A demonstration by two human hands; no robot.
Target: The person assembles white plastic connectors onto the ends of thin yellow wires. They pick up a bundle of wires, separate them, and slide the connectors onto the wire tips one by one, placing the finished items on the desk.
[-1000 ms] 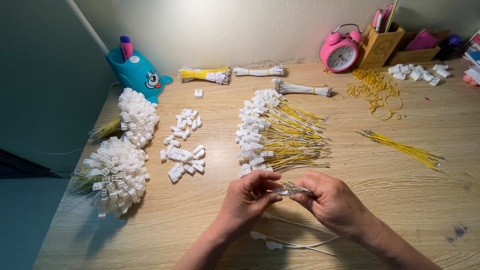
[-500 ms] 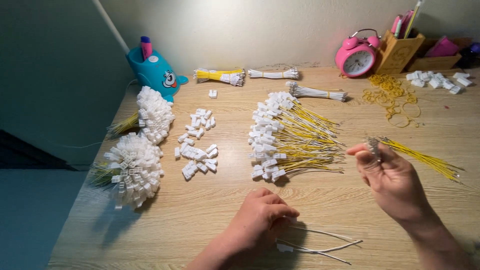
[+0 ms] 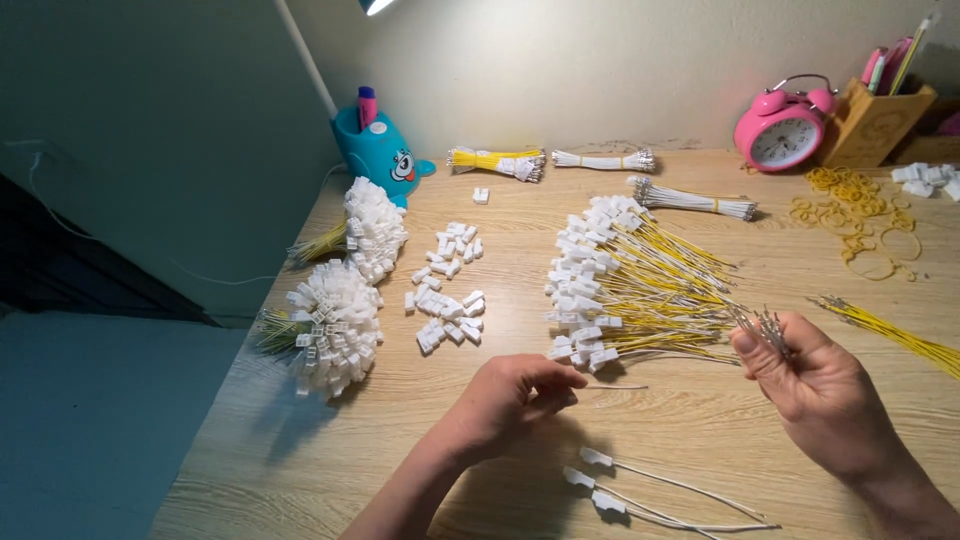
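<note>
Right hand [image 3: 820, 395] pinches metal pins [image 3: 768, 328] between thumb and fingers, at 3 o'clock from the wire pile [image 3: 640, 290]. Left hand [image 3: 510, 395] rests on the desk [image 3: 700, 440], fingers curled together, empty.

light wooden table [image 3: 700, 440]. loose white connectors [image 3: 445, 300] left of centre; yellow-wired connector pile [image 3: 630, 280] mid-table; two bundled connector clumps [image 3: 335, 320] by left edge. wire bundles [image 3: 600, 160], pink alarm clock [image 3: 780, 130], teal holder [image 3: 378, 150] along back edge. rubber bands [image 3: 855, 205] back right. white-wired connectors [image 3: 640, 495] at front edge.
</note>
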